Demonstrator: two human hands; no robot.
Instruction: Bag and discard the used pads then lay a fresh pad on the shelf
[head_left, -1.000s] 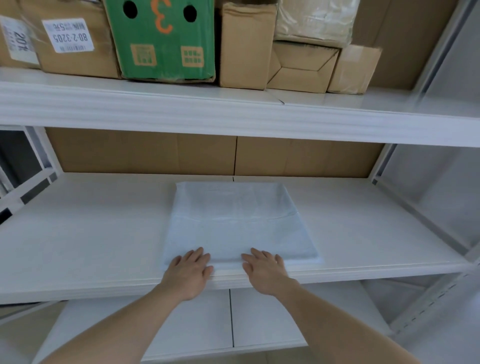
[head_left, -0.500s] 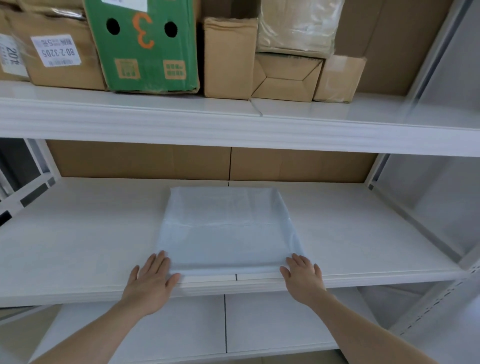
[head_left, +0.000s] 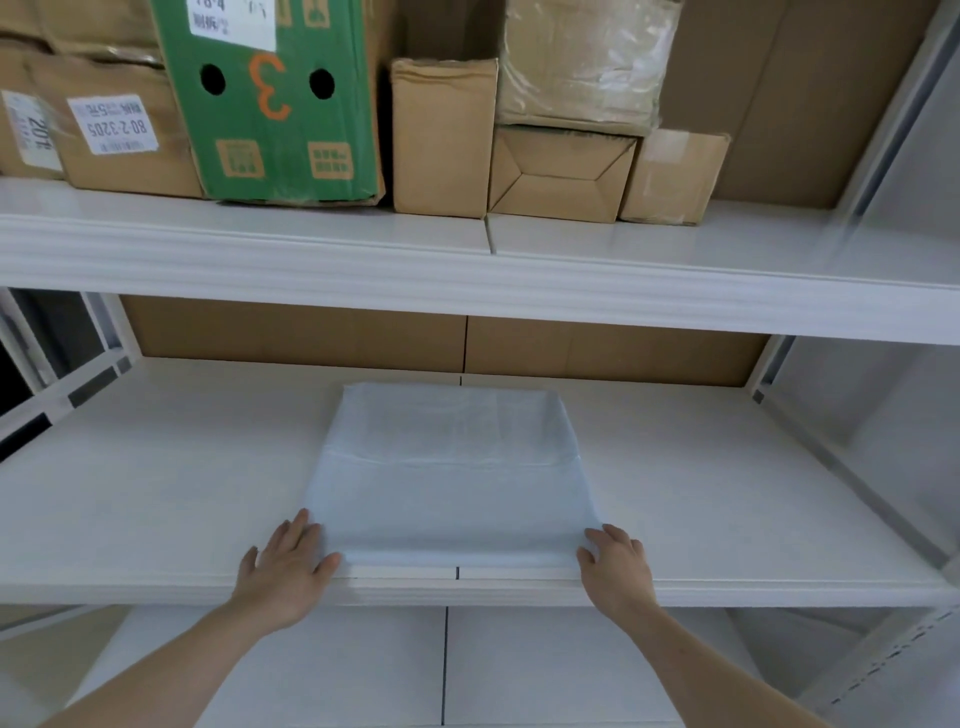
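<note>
Final step in hand — fresh pad (head_left: 452, 478) lies flat mid-shelf (head_left: 156, 493). Left hand (head_left: 285, 566) at its 7 o'clock corner, right hand (head_left: 615, 564) at 5 o'clock, both flat, pressing, well apart. Next probably — smooth out, let go.

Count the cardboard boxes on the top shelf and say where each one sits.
7 at least. Far-left box, labelled brown box, green box, upright brown box, wrapped box stacked on a flap-fronted box, small box. More may hide behind.

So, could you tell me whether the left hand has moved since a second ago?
Yes: the left hand slid left along the pad, from its front edge to its left corner.
</note>
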